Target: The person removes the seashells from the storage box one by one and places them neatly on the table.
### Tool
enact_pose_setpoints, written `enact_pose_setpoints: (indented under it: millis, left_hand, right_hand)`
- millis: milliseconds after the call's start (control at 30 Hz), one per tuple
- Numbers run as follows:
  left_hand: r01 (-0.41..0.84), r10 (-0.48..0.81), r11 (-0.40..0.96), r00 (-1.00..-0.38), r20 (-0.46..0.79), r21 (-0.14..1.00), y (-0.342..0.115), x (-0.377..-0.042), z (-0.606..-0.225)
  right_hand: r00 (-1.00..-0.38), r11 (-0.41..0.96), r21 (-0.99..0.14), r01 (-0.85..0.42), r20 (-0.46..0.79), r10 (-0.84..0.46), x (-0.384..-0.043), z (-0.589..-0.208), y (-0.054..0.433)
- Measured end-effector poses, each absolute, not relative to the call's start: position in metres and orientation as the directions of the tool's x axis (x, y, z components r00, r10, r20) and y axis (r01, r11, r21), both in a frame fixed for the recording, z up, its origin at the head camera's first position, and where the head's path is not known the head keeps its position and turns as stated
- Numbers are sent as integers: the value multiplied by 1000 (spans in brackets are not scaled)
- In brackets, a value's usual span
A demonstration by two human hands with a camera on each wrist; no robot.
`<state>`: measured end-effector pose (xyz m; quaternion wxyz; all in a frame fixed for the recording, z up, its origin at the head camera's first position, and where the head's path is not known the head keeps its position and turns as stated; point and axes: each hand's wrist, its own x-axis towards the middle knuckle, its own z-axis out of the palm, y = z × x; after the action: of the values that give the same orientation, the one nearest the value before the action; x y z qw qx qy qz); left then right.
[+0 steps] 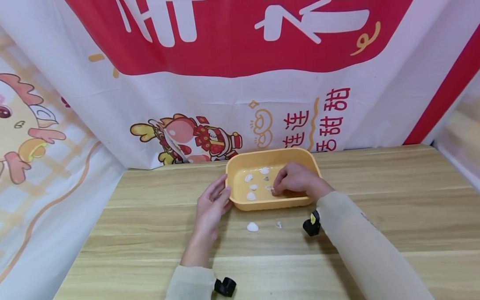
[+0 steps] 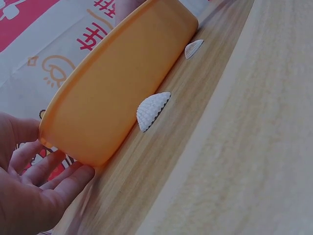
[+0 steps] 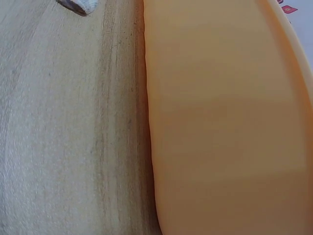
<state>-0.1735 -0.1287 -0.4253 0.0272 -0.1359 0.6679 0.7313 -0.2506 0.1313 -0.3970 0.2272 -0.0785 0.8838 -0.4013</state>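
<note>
A yellow plastic basin stands on the wooden table, with several small seashells lying on its floor, among them a white seashell. My left hand touches the basin's left end, fingers fairly straight; in the left wrist view, the fingers reach its lower corner. Over the near wall reaches my right hand, fingertips down inside, pinching a small seashell at the floor. The right wrist view shows the basin's outer wall but not that hand.
In front of the basin, a ribbed white seashell and a smaller seashell lie on the table. A printed cloth hangs close behind the basin, and another patterned cloth borders the table's left side.
</note>
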Motion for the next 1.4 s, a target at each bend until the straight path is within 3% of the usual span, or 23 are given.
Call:
enact_pose_setpoints:
  millis: [1400]
  left_hand:
    - [-224, -127, -115, -963, -238, 968, -129, -174, -424]
  right_hand:
    - [-879, 633, -771, 66, -345, -329, -254, -400, 127]
